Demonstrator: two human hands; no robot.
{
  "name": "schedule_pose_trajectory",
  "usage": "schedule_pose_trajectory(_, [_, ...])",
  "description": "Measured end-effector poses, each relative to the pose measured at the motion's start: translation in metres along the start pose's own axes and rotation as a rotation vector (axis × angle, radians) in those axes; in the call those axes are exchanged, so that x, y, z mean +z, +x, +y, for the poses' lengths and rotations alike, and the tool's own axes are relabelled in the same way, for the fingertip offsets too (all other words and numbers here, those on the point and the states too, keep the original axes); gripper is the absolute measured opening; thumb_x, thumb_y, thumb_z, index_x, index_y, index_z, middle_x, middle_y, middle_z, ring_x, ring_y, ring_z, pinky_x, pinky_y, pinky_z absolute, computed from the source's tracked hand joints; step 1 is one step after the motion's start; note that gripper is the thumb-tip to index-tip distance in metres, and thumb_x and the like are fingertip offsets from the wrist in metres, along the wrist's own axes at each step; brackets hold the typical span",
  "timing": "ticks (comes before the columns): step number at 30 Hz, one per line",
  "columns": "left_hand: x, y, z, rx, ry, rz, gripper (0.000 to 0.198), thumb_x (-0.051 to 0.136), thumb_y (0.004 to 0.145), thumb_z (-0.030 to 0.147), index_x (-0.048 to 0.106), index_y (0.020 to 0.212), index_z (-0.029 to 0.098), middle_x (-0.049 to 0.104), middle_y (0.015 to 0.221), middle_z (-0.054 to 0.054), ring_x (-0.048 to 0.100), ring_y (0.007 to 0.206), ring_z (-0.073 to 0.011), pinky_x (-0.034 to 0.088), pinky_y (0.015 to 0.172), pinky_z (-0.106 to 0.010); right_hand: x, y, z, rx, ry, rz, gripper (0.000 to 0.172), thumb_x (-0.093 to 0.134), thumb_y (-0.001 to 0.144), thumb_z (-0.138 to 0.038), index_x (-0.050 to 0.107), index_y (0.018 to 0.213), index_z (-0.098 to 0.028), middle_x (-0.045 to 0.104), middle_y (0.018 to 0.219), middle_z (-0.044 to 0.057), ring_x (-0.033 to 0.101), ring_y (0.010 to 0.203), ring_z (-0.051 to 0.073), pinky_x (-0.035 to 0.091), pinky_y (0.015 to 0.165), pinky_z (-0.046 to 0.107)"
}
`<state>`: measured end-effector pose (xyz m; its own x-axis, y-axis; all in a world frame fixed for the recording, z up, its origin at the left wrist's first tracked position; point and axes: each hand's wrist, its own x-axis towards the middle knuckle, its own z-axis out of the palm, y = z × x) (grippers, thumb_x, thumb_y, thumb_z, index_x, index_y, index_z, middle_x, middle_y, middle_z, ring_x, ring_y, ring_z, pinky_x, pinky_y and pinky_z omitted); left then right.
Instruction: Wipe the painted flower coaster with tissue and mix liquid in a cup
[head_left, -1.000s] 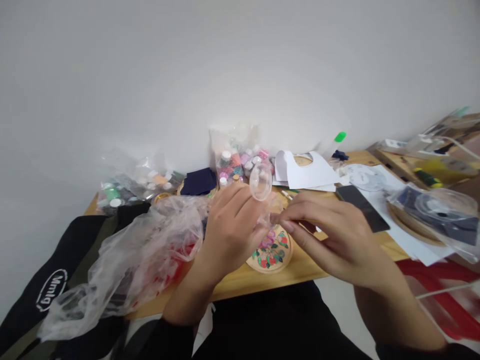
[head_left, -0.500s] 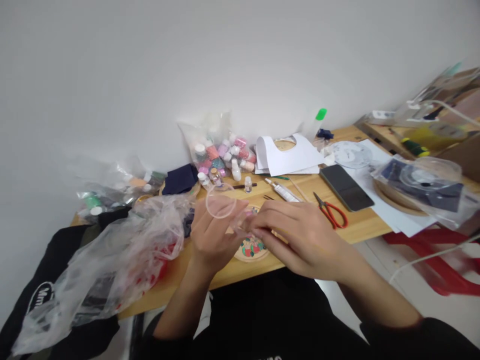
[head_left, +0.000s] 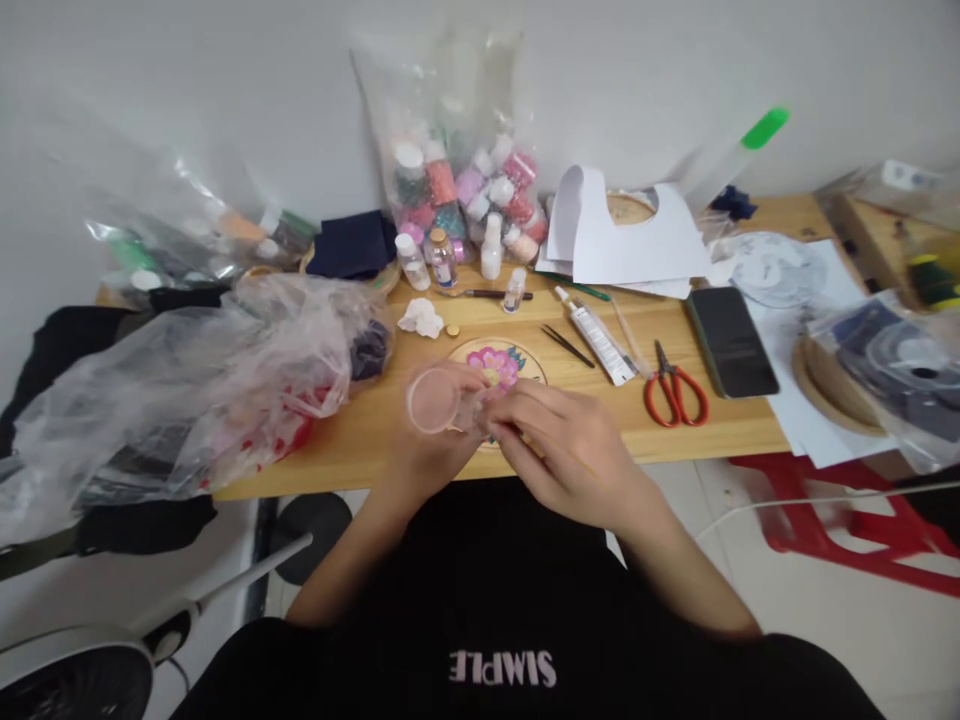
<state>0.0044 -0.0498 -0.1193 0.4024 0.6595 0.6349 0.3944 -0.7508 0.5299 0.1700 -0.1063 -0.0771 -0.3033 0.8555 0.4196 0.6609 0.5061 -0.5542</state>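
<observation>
My left hand (head_left: 439,450) is blurred, with its fingers closed around a small clear round plastic container (head_left: 433,400). The container's round rim faces up, and its hinge or lower part is hard to make out. Close against it, my right hand (head_left: 566,450) has thumb and fingers pinched together; whatever sits between the fingertips is hidden. Both hands hover over a round wooden disc (head_left: 536,368) that bears a pink flower (head_left: 491,368) and dark leaves. My hands cover its lower part. Dark tweezers (head_left: 568,346) lie just beyond the disc.
Right of my hands lie a glue tube (head_left: 604,340), red-handled pliers (head_left: 675,390) and a phone (head_left: 731,342). Small bottles (head_left: 442,258) stand before a bag of coloured jars (head_left: 465,190). A crumpled tissue (head_left: 421,317) and plastic bags (head_left: 285,330) are at left.
My view has tilted down, so more of the shirt and table shows. Both hands stay together at the container, and the disc's pink flower is now in clearer view.
</observation>
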Motion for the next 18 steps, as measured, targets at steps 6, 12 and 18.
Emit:
schedule_pose_trajectory(6, [0.000,-0.019,-0.004,-0.162,-0.035,-0.084,0.012,0.060,0.090,0.031,0.051,0.094,0.025,0.065,0.080,-0.001,0.067,0.071,-0.0183,0.055,0.062,-0.035,0.013,-0.004,0.006,0.031,0.010,0.017,0.014,0.050,0.097,-0.017,0.063,0.094,-0.015,0.070,0.084,0.007,0.064,0.074,0.016,0.051,0.065,0.028])
schedule_pose_trajectory(12, [-0.002,-0.015,-0.004,-0.112,0.024,-0.075,0.011,0.059,0.093,0.034,0.052,0.091,0.026,0.065,0.072,0.002,0.064,0.062,-0.0162,0.050,0.056,-0.032,0.015,-0.003,0.005,0.036,0.092,0.035,0.011,0.053,0.095,-0.014,0.063,0.092,-0.017,0.069,0.081,0.005,0.063,0.073,0.014,0.050,0.062,0.026])
schedule_pose_trajectory(18, [-0.003,-0.010,-0.008,-0.002,0.099,-0.022,0.015,0.061,0.094,0.036,0.056,0.086,0.024,0.070,0.080,-0.002,0.069,0.073,-0.0198,0.057,0.065,-0.037,0.013,0.001,0.001,0.041,0.195,0.074,0.010,0.056,0.093,-0.009,0.062,0.093,-0.017,0.069,0.080,0.004,0.060,0.069,0.012,0.045,0.054,0.023])
